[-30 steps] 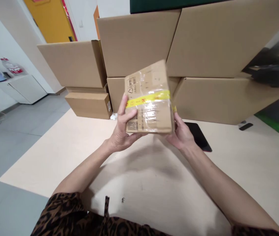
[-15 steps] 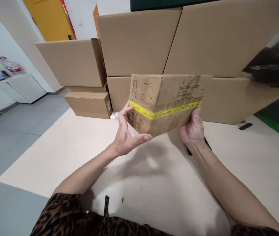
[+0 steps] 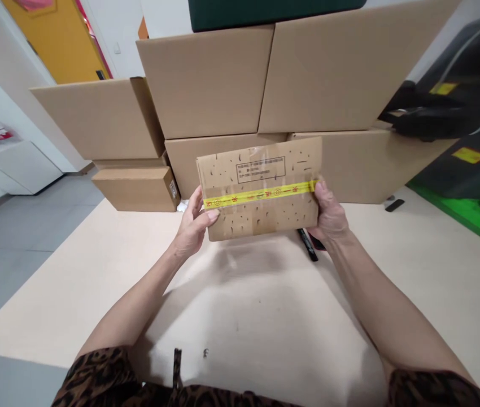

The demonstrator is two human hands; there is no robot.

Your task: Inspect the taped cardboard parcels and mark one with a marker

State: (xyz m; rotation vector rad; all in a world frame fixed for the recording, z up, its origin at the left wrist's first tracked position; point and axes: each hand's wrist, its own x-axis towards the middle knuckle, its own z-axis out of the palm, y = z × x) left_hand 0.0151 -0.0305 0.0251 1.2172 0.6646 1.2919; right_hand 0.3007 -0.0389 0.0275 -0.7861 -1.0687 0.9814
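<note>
A brown cardboard box [image 3: 261,217] is held up above the pale table [image 3: 240,316], tilted slightly, its broad side towards me. Yellow tape [image 3: 265,194] with red print runs across that side, below a printed rectangle and among many short dark marks. My left hand [image 3: 193,223] grips the box's left end, with the thumb on the front by the tape. At the right end my right hand [image 3: 331,213] is closed on the box, thumb near the tape's end. Below the right hand lies a black marker [image 3: 307,245], beside a dark object partly hidden by the hand.
Large cardboard boxes [image 3: 206,85] are stacked along the table's back, with a smaller carton [image 3: 134,189] at the left. A short black object [image 3: 395,205] lies at the right rear. Black bags [image 3: 456,113] and a green surface [image 3: 443,186] are further right.
The box has been turned from corner-on to nearly flat-on, showing one broad side. Both hands have shifted left in view with it, and the marker has come into sight.
</note>
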